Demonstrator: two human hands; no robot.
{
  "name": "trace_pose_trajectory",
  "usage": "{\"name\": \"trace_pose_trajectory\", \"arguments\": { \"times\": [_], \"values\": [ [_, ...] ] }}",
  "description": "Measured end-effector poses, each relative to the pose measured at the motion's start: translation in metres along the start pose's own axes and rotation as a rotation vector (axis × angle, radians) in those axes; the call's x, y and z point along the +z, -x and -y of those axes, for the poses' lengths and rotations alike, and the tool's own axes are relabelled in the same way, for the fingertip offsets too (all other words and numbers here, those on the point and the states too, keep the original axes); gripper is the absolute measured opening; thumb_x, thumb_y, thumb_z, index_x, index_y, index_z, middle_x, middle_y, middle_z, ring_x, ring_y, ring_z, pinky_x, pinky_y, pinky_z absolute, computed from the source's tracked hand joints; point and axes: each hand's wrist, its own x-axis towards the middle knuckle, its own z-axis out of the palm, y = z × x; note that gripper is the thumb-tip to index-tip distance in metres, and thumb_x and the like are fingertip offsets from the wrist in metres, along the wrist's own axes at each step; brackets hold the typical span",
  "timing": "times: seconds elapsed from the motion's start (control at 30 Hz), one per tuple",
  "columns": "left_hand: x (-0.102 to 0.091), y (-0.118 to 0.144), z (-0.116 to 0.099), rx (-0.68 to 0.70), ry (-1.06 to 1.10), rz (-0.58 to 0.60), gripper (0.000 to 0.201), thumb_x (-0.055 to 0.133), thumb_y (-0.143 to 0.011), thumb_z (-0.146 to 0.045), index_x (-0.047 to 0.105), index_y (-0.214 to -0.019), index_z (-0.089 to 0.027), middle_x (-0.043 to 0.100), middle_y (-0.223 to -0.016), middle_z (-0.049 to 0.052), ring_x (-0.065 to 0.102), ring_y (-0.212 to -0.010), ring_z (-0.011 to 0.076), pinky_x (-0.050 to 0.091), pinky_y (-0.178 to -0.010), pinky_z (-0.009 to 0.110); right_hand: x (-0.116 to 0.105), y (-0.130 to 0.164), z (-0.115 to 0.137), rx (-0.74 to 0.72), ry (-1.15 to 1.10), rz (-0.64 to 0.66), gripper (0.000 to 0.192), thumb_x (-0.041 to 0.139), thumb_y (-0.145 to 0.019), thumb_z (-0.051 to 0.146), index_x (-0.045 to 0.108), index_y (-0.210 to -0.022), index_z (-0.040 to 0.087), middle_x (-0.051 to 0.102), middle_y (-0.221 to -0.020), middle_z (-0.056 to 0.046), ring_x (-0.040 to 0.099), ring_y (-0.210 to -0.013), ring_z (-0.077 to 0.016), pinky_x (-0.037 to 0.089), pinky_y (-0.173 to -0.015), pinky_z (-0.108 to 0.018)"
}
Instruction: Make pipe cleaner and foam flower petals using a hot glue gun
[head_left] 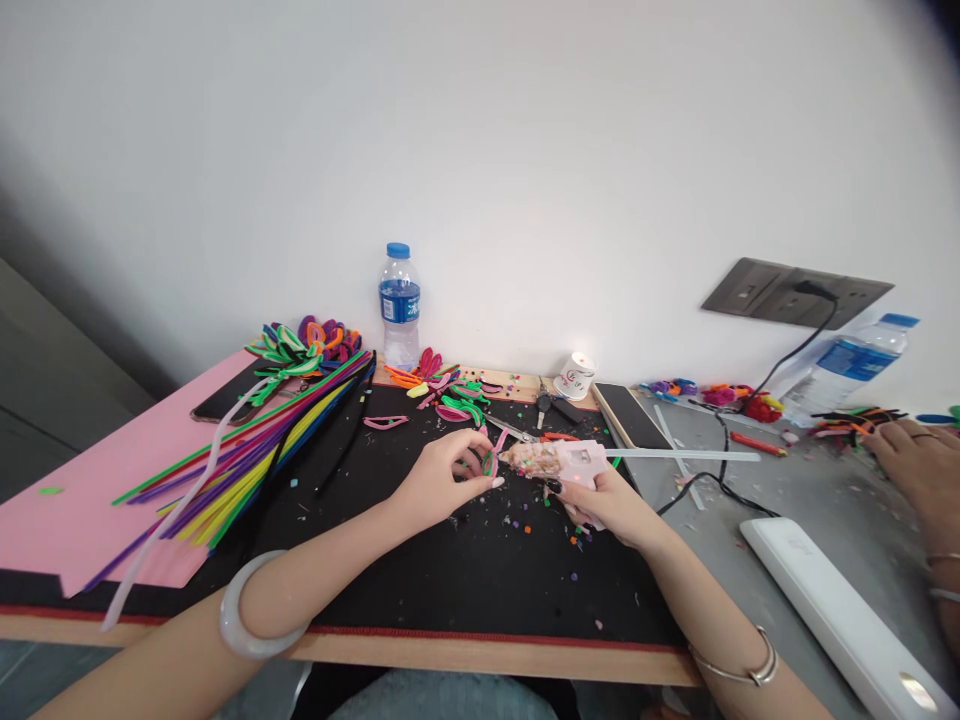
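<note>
Fanning across a smooth pink sheet (67,525), fuzzy pipe cleaners (240,460) lie straight and thin in green, red, purple, yellow and blue. Behind them, more have been bent into a plush cluster of loops (330,340), partly over a dark, glossy phone (229,392). A matte black mat (450,590) with red edging covers much of the pale wooden tabletop (480,652); crumbs and tiny coloured beads dot it. At its back stand a clear, ribbed plastic bottle (400,310) with a blue cap and, near the right corner, a small white cup (576,376), its base facing up.

The left hand (439,480) curls loosely, thumb and fingertips pinching a soft pink-and-green loop (490,463) above the mat. The right hand (619,508) is wrapped round the grip of a pale pink glue gun (583,462); whether the trigger is squeezed cannot be told. The gun's front is lumpy and tan, flecked with colour, its nozzle pointing at the loop, just beside it. A long, translucent glue stick (686,455) juts from its back.
</note>
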Motion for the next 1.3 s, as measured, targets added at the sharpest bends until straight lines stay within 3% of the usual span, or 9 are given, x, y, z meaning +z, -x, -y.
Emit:
{"name": "trace_pose_trajectory", "arguments": {
  "times": [0.3,0.8,1.3],
  "values": [
    [-0.0005,0.0001,0.0013,-0.003,-0.01,-0.014,0.028,0.066,-0.069,-0.024,0.054,-0.093,-0.017,0.057,-0.092,0.004,0.056,-0.067,0.0107,0.053,-0.062,0.024,-0.0007,0.0006,-0.0027,-0.014,-0.01,0.021,0.041,0.065,-0.069,0.042,0.046,-0.094,0.016,0.038,-0.045,0.011,0.029,-0.037,-0.0042,0.021,-0.037,-0.018],
    [-0.0009,-0.0004,0.001,-0.012,-0.012,-0.023,0.028,0.066,-0.069,-0.022,0.054,-0.094,-0.016,0.057,-0.09,0.004,0.057,-0.067,0.0106,0.052,-0.061,0.023,-0.0022,0.001,-0.004,-0.041,0.061,0.077,0.038,0.061,-0.073,0.042,0.046,-0.095,0.015,0.036,-0.044,0.012,0.027,-0.037,-0.0042,0.021,-0.037,-0.018],
    [-0.0006,0.0005,-0.0003,0.006,-0.018,0.009,0.026,0.066,-0.069,-0.023,0.055,-0.091,-0.017,0.057,-0.087,0.003,0.056,-0.065,0.01,0.052,-0.06,0.022,-0.0016,-0.0006,-0.0039,-0.047,0.036,0.027,0.036,0.062,-0.073,0.041,0.046,-0.093,0.016,0.038,-0.045,0.011,0.029,-0.038,-0.0045,0.022,-0.037,-0.017]
  ]
}}
